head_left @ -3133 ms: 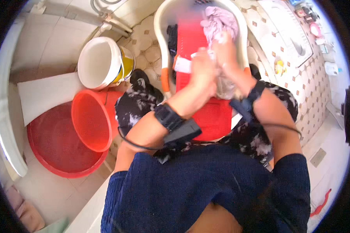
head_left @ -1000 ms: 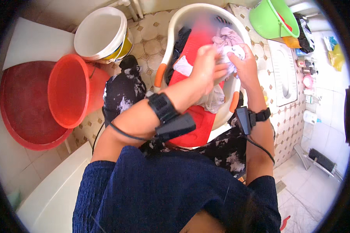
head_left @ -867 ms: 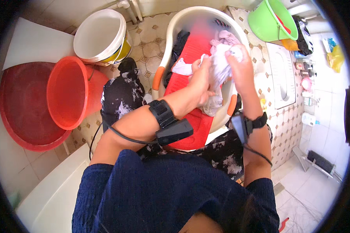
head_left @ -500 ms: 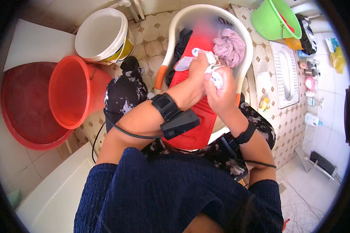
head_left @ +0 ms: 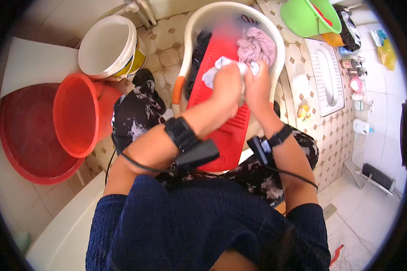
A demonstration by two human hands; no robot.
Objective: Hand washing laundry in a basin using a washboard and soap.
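Here, left fingers [head_left: 231,73], right fingers [head_left: 257,79] clench crumpled whitish cloth [head_left: 209,77] over ridged red washboard [head_left: 233,132].

white cloth [head_left: 209,78], red washboard [head_left: 230,140], dusty-pink garment [head_left: 258,45], white tub [head_left: 189,43], orange grip [head_left: 178,89], light-green bucket [head_left: 298,20], black trousers [head_left: 130,113] with pale blotches, navy top [head_left: 194,217]

Single fisheye cam, head-worn. Faces steeply down over shirt [head_left: 190,221] to hands [head_left: 228,86] and tub [head_left: 188,49], near; wide field takes in surrounding floor [head_left: 167,38].

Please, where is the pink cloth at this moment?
In the head view, the pink cloth lies in the white tub, right of the red washboard.
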